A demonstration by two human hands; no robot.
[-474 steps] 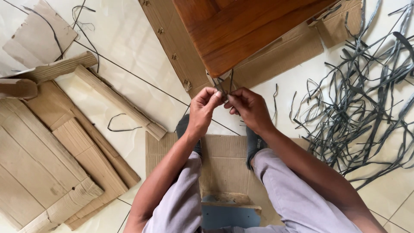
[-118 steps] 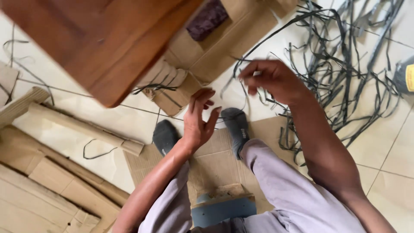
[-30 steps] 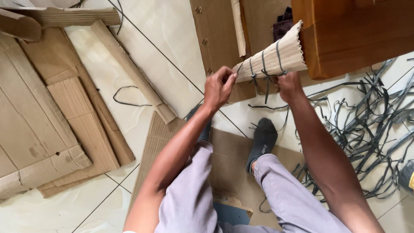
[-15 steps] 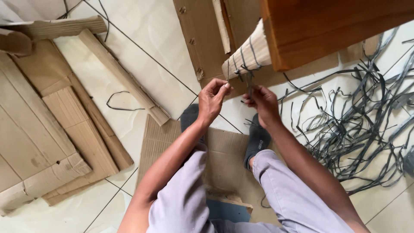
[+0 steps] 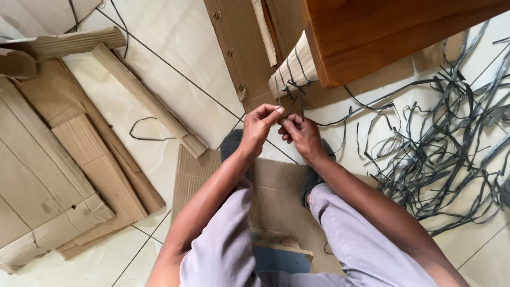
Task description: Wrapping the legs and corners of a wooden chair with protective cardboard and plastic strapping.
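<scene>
The dark strap point(image 5: 289, 87) is wound in several turns around a corrugated cardboard wrap point(image 5: 291, 69), which covers a leg of the wooden furniture piece point(image 5: 372, 37) near the top edge of the tiled floor point(image 5: 175, 58). The wrapped leg's long axis runs diagonally, from the wooden body at upper right down to its free end at lower left, so that the end points toward the person. The turns of strap cross this axis at roughly right angles, and two loose strap ends hang from the wrap down to the hands. The left hand point(image 5: 259, 127) has thumb and forefinger pressed together, pinching one strap end just below the wrap; the other fingers are curled in. The right hand point(image 5: 300, 135) lies just beside it, fingertips touching those of the left, and is closed around the other strap end. Both hands hang over the floor between the wrapped leg and the person's feet in dark socks point(image 5: 231, 146), which rest on a flat cardboard sheet point(image 5: 276, 196) at the bottom middle of the floor. A flat cardboard panel point(image 5: 239, 48) lies beneath the furniture piece. A loose pile of dark straps point(image 5: 446, 138) covers the floor along the right edge. Flattened cardboard pieces point(image 5: 69, 159) are stacked toward the left edge, with a long folded cardboard strip point(image 5: 149, 101) lying diagonally between them and the hands, and a single curled strap offcut point(image 5: 146, 133) just beside that strip.
</scene>
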